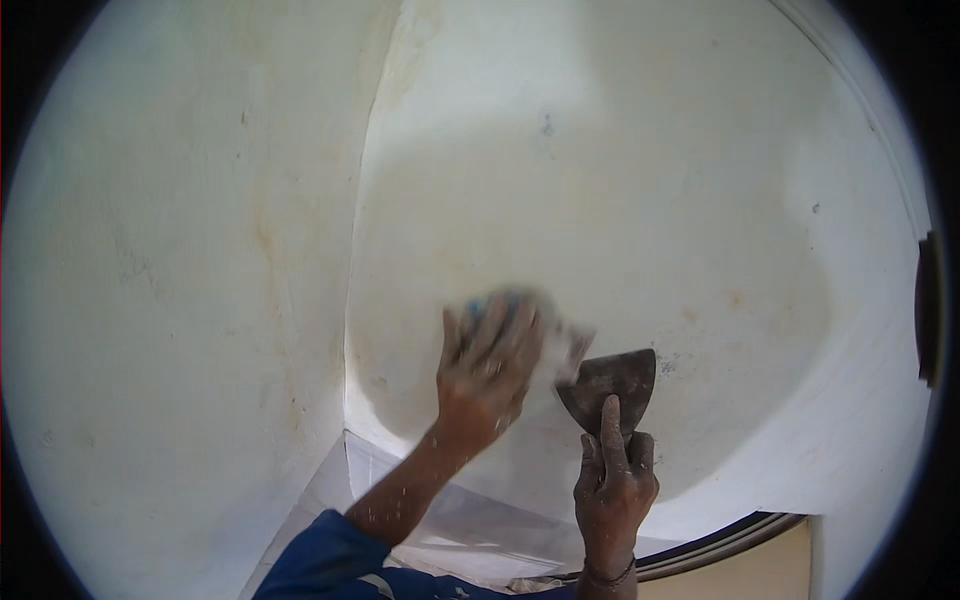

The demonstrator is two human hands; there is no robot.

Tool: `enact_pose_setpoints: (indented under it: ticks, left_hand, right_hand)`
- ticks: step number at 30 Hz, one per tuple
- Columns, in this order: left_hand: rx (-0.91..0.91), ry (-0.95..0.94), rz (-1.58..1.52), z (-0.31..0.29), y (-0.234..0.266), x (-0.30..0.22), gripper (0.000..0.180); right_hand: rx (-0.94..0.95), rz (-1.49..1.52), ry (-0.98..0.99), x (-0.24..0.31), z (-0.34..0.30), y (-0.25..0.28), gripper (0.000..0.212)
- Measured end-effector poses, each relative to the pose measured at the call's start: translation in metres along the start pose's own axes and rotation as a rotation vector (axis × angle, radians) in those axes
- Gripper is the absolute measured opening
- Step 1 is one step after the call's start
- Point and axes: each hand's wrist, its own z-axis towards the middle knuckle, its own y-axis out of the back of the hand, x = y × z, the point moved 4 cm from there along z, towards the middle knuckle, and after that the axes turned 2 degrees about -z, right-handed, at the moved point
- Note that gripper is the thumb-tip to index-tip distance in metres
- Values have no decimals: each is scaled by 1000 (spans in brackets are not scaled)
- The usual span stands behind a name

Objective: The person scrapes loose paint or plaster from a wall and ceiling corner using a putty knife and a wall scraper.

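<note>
My right hand (618,488) grips a putty knife (612,382) with a wide dark blade, index finger stretched along it. The blade points up in front of the off-white wall (690,230). My left hand (490,365) is on the left of it, blurred by motion, with its fingers bent over a crumpled rag (515,298) showing grey and blue bits. A pale loose end sticks out from the rag toward the blade. Whitish dust covers both hands, and small white flecks show around the left forearm.
A wall corner (358,250) runs down left of my hands, with a second stained wall (190,250) beyond it. Pale glossy panels (480,525) edge the bottom. A dark curved frame (720,545) lies at lower right, and a dark brown object (929,310) at the far right.
</note>
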Motion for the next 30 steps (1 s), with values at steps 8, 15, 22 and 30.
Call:
enact_pose_setpoints:
  ticks: [8,15,22,30]
  left_hand:
    - [-227,135,139,-58,12,41,37]
    - [-269,162,96,-64,1,42,37]
    - [-295,143,118,-63,0,43,37]
    - [-266,272,122,-78,10,47,46]
  right_hand:
    - [116,-392,243,15,38,17,61]
    - [116,-596,368,21,51,24,69]
    - [184,-612,362,27,61,38,63]
    - [225,-629,456,51,81,42,62]
